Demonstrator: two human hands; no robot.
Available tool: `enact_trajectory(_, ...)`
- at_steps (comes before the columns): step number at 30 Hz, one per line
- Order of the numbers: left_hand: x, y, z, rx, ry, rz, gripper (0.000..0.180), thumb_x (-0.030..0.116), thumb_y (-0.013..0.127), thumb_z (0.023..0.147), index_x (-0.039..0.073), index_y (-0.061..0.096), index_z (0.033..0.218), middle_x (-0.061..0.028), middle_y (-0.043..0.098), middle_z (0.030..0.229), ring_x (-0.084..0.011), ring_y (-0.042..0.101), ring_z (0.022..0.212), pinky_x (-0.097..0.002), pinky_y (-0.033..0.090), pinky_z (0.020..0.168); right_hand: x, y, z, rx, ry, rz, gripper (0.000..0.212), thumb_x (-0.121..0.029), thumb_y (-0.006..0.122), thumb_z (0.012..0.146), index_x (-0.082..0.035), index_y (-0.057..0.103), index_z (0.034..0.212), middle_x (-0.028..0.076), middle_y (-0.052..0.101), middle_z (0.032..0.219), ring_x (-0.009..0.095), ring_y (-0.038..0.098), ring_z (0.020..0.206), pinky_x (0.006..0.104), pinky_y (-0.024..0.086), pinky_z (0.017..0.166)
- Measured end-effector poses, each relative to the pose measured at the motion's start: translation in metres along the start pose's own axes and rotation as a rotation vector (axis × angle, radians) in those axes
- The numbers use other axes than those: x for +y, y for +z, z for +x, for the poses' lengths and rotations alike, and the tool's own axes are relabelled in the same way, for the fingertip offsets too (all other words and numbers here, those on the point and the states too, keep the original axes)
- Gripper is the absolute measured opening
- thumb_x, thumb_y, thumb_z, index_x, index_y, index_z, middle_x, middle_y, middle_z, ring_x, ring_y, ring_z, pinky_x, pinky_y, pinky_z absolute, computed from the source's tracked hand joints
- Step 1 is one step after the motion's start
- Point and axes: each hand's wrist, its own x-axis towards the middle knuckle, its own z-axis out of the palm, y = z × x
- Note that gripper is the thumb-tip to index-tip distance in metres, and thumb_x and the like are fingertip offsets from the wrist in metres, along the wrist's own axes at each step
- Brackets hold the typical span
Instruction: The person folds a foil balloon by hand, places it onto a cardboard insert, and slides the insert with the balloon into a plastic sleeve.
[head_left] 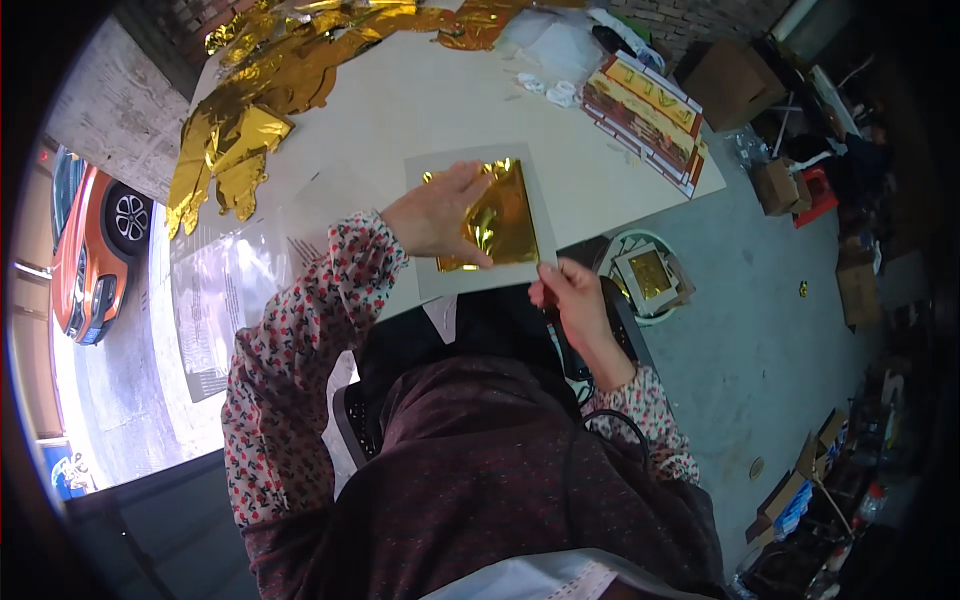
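**Pressing gold foil onto its grey backing sheet**

I see my left hand point(435, 212) lying flat, fingers spread, on a square of gold foil point(500, 215) that sits on a grey backing sheet point(470, 275) near the front edge of the white table point(400, 100). My right hand point(570, 295) is pinched shut at the sheet's lower right corner; I think it grips the sheet's edge, though a small tool may be in the fingers, and the view is too warped to say.

To do this step well, I judge the left palm should keep even pressure and smooth outward from the middle, so the crinkled foil lies without folds, while the right hand keeps the sheet from sliding.

Crumpled gold foil scraps point(250, 110) lie well apart at the far left, stacked printed paper packs point(645, 110) at the far right.
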Motion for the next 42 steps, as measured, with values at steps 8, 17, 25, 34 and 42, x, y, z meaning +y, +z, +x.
enact_trajectory(8, 0.025, 0.010, -0.018, -0.011, 0.148, -0.019, 0.116, 0.054, 0.082, 0.065, 0.003, 0.025, 0.151, -0.0201, 0.022, 0.157, -0.0362, 0.021, 0.146, -0.0410, 0.024, 0.119, -0.011, 0.007, -0.050, -0.025, 0.085, 0.173, 0.023, -0.022, 0.055, 0.101, -0.003, 0.065, 0.094, 0.003, 0.068, 0.083, 0.012, 0.064, 0.076, 0.0292, 0.053, 0.075)
enact_trajectory(17, 0.020, 0.011, -0.017, -0.010, 0.166, -0.049, 0.115, 0.056, 0.081, 0.065, 0.004, 0.025, 0.152, -0.0202, 0.023, 0.157, -0.0346, 0.021, 0.147, -0.0412, 0.021, 0.120, 0.000, 0.011, 0.018, 0.021, 0.166, 0.191, 0.026, -0.027, 0.069, 0.093, -0.001, 0.070, 0.091, 0.005, 0.071, 0.091, 0.010, 0.065, 0.085, 0.0266, 0.052, 0.074)
enact_trajectory(25, 0.024, 0.011, -0.027, -0.026, 0.274, -0.042, 0.115, 0.064, 0.074, 0.068, 0.001, 0.026, 0.150, -0.0231, 0.022, 0.157, -0.0361, 0.020, 0.147, -0.0427, 0.021, 0.120, -0.021, 0.035, 0.004, 0.150, 0.354, 0.334, 0.031, -0.020, 0.071, 0.091, 0.006, 0.063, 0.105, 0.013, 0.068, 0.103, 0.014, 0.065, 0.093, 0.0298, 0.055, 0.082)
enact_trajectory(34, 0.028, 0.010, -0.026, -0.031, 0.231, -0.090, 0.117, 0.063, 0.077, 0.065, 0.006, 0.023, 0.153, -0.0196, 0.020, 0.159, -0.0338, 0.018, 0.148, -0.0454, 0.020, 0.120, -0.019, 0.032, 0.003, 0.102, 0.188, 0.176, 0.028, -0.016, 0.070, 0.092, 0.009, 0.065, 0.104, 0.013, 0.069, 0.097, 0.014, 0.067, 0.081, 0.0284, 0.055, 0.070)
enact_trajectory(42, 0.029, 0.013, -0.024, -0.001, 0.266, -0.149, 0.116, 0.063, 0.076, 0.067, 0.010, 0.021, 0.155, -0.0192, 0.018, 0.160, -0.0333, 0.016, 0.149, -0.0476, 0.018, 0.120, -0.014, 0.020, -0.002, 0.083, 0.132, 0.217, 0.022, -0.013, 0.067, 0.094, 0.004, 0.066, 0.108, 0.009, 0.070, 0.098, 0.013, 0.066, 0.087, 0.0268, 0.054, 0.074)
